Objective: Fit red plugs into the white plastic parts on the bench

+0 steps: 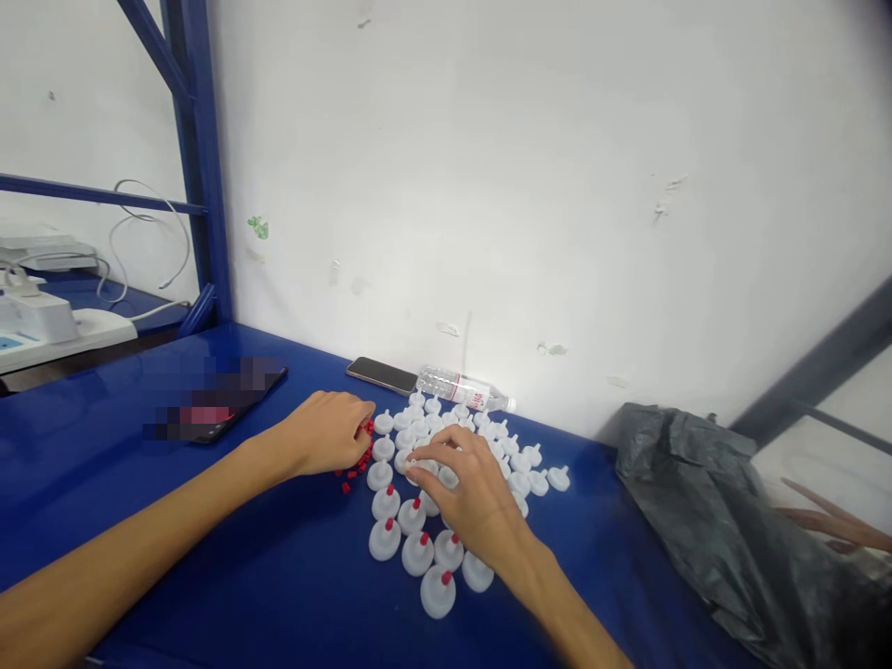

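My left hand [333, 433] is closed, fingers curled down beside a small heap of red caps [363, 459]; its fingertips are hidden, so what they grip does not show. My right hand [474, 488] reaches over a cluster of white round nozzle caps, thumb and forefinger pinched at the spout of one white nozzle cap [402, 461]. Nearer to me, several white nozzle caps have red tips on their spouts, among them the front nozzle cap [438, 595]. The caps farther back, such as a white nozzle cap [558, 478] at the right, have bare spouts.
Against the wall lie a plastic bottle [464, 386] and a phone [382, 374]. A dark, partly blurred device [229, 409] rests at the left of the blue table [279, 576]. A black plastic bag [689, 520] lies on the right. A power strip [84, 334] is far left.
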Available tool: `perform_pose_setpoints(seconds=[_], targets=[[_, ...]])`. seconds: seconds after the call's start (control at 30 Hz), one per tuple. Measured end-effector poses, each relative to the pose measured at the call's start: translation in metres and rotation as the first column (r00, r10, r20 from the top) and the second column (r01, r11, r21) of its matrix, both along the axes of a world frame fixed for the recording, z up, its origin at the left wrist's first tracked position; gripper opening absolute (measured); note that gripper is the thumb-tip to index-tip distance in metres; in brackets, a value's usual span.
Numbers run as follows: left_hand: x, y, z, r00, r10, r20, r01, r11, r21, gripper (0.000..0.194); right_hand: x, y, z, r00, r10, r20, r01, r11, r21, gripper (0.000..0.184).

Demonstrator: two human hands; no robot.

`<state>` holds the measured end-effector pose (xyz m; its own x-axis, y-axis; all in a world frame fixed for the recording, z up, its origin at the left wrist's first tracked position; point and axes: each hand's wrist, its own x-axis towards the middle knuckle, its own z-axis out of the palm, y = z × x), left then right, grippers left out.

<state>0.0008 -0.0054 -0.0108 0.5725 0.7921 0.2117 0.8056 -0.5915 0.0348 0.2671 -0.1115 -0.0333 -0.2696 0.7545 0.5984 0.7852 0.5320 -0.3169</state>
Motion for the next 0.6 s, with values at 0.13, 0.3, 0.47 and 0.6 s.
perform_pose_setpoints(seconds=[0.13, 0.3, 0.47, 0.6], targets=[[0.004, 0.002, -0.007, 1.000, -0.005, -0.025, 0.004, 1.000, -0.017, 0.020, 0.002, 0.001, -0.003, 1.000, -0.002, 0.028, 0.003, 0.999, -0.039, 0.013], [0.005, -0.003, -0.002, 1.000, -0.023, -0.009, 0.023, 1.000, -0.014, 0.022, 0.003, 0.003, -0.010, 0.999, -0.001, 0.049, 0.005, 0.997, -0.073, 0.013], [0.004, -0.005, 0.000, 0.999, -0.042, 0.022, 0.042, 0.999, -0.002, 0.021, 0.014, -0.001, 0.007, 0.997, -0.002, 0.073, 0.009, 0.995, -0.101, 0.006], [0.005, 0.001, -0.009, 0.986, -0.112, 0.125, 0.101, 0.991, 0.093, 0.022, 0.029, -0.005, 0.027, 0.989, -0.026, 0.144, 0.050, 0.984, -0.169, 0.010]])
